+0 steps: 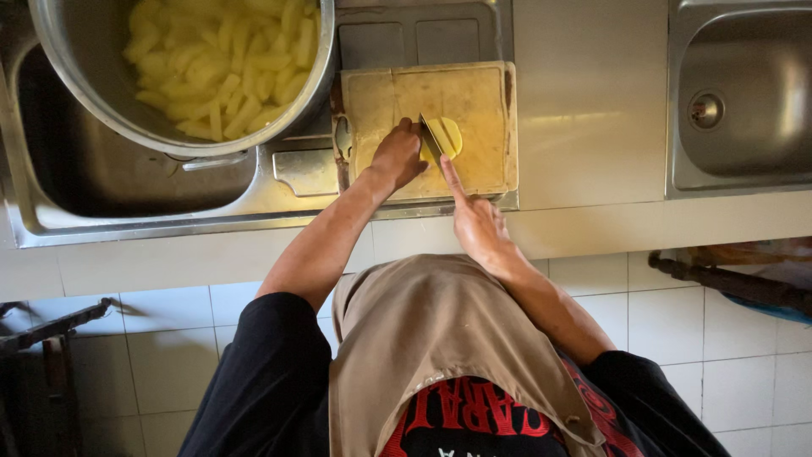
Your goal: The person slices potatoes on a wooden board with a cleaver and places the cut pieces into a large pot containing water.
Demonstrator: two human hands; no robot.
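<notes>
A person in a tan apron and black sleeves stands at a shiny steel counter [592, 101] and looks down at their own two hands.

The left hand [396, 156] is curled shut on top of a pale yellow peeled potato piece [448, 135], pressing it down. The potato piece lies near the middle of a worn, yellow-stained, square cutting board [482, 93]. The board sits on the counter between two sinks.

The right hand [475, 222] is closed around the handle of a kitchen knife [430, 137]. One finger points out along the top of the knife. The dark blade stands on the potato piece, just beside the left hand's fingers.

To the left, a big round steel pot [68, 76] leans over the left steel sink [127, 182]. It is full of pale yellow potato sticks [224, 63] cut long and thin. A second steel sink [744, 101] with a round drain sits far to the right, well apart from the board.

White square tiles [169, 355] cover the front wall under the counter. The shirt under the apron is black with big red letters low on the chest.
</notes>
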